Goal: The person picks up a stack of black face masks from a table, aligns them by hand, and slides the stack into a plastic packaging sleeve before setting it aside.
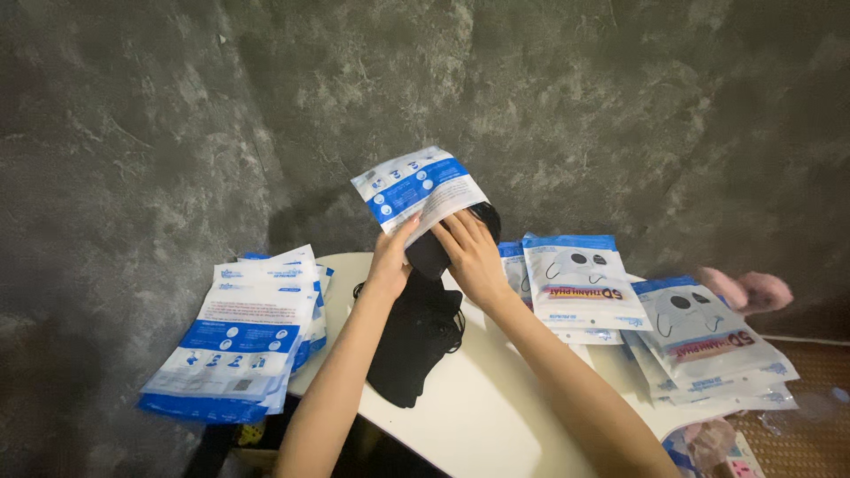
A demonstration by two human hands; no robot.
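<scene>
My left hand (pixel 390 257) holds up a white and blue plastic pouch (pixel 418 188) by its open lower edge, above the far side of a white table (pixel 478 407). My right hand (pixel 471 252) grips a bundle of black face masks (pixel 428 251) whose top end is partly inside the pouch's mouth. Both hands meet at the pouch opening. Below them a pile of black face masks (pixel 416 341) lies on the table between my forearms.
A fanned stack of empty white and blue pouches (pixel 243 336) overhangs the table's left edge. Filled pouches (pixel 580 283) showing mask pictures lie in overlapping rows at the right (pixel 708 341). A pink cloth (pixel 748 290) sits behind them. A grey mottled wall stands close behind.
</scene>
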